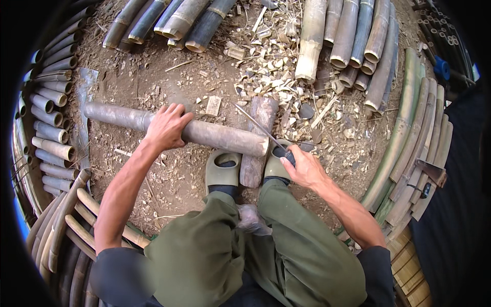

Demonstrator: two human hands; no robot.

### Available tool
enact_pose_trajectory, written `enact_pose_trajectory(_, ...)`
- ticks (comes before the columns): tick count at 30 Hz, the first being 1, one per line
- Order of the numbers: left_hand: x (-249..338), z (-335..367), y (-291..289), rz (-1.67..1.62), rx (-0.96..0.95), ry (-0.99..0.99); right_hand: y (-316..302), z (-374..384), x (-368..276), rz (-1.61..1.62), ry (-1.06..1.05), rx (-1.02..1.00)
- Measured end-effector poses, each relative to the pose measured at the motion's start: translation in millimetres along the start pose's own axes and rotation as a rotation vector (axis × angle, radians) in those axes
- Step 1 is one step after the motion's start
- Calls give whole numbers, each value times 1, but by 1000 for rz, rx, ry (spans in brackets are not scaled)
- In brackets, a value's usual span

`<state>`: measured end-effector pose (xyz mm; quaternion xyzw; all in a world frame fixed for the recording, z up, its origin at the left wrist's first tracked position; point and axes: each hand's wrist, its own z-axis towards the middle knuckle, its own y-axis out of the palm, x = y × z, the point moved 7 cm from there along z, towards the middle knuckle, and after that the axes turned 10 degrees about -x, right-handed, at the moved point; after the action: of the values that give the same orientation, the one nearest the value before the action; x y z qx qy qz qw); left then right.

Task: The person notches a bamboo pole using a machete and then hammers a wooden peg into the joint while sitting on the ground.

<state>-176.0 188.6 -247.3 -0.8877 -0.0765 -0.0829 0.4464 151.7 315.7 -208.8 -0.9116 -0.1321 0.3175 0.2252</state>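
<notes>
My left hand (168, 127) is wrapped over the middle of a thick grey-brown bamboo pole (225, 137). The pole slants across in front of my feet, its right end resting over a short wooden log (251, 171) between my shoes. In my right hand (308, 168) is the dark handle of a knife (255, 123). Its long narrow blade points up and to the left, passing close to the pole's pale right end. Whether the blade touches the pole I cannot tell.
Bamboo poles lie at the far left (179, 23) and far right (353, 41). Wood chips (276, 71) litter the dirt ground. Bamboo pieces are stacked at the left (51, 115), and long split strips (399, 148) lie at the right, with a hatchet-like blade (431, 172) on them.
</notes>
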Motion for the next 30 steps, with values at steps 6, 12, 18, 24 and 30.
enact_pose_trajectory(6,-4,10,6,-82,-78,7,-45,-33,-83,190,-532,441)
enact_pose_trajectory(12,-13,13,23,-40,47,32,-5,9,-1,-27,14,-41)
enact_pose_trajectory(18,-2,-2,18,31,189,-14,-31,-26,-69,133,-471,396)
enact_pose_trajectory(24,1,-7,12,45,349,-8,-14,-5,-28,65,-144,107)
enact_pose_trajectory(30,6,-8,14,42,382,15,-20,-12,-48,26,-333,299)
